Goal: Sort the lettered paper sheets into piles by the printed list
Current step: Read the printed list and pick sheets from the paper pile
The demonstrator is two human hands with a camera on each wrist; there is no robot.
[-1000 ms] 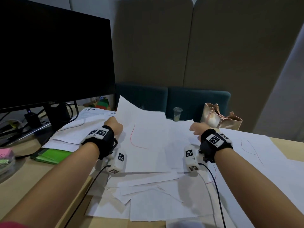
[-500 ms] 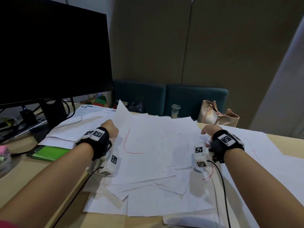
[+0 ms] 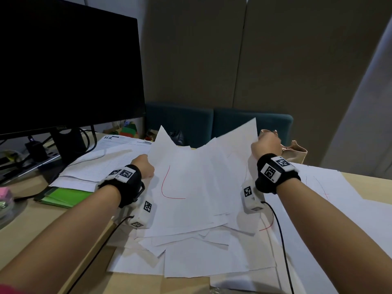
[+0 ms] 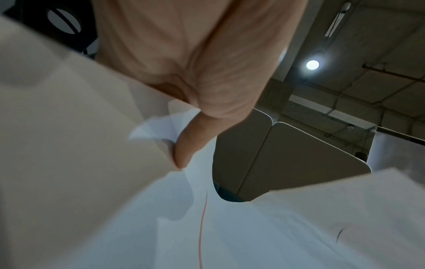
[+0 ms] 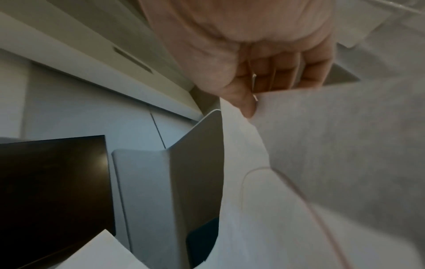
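Sorting looks barely begun: most paper sheets [image 3: 191, 247] lie jumbled on the surface [image 3: 358, 179], with no tidy piles visible. The left hand [image 3: 144, 166] pinches the left edge of a sheet with a red L-like mark [image 3: 169, 183]; the right hand [image 3: 265, 145] pinches another sheet [image 3: 237, 143], lifted. A printed page [image 3: 125, 141] by the monitor [image 3: 63, 71] reads "H.R."; its finer text is illegible.

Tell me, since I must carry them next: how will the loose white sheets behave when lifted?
Probably floppy: the white sheets sag between the left hand and right hand. Likely light, since a pinch holds them. They may slide apart; their edges sit fanned.
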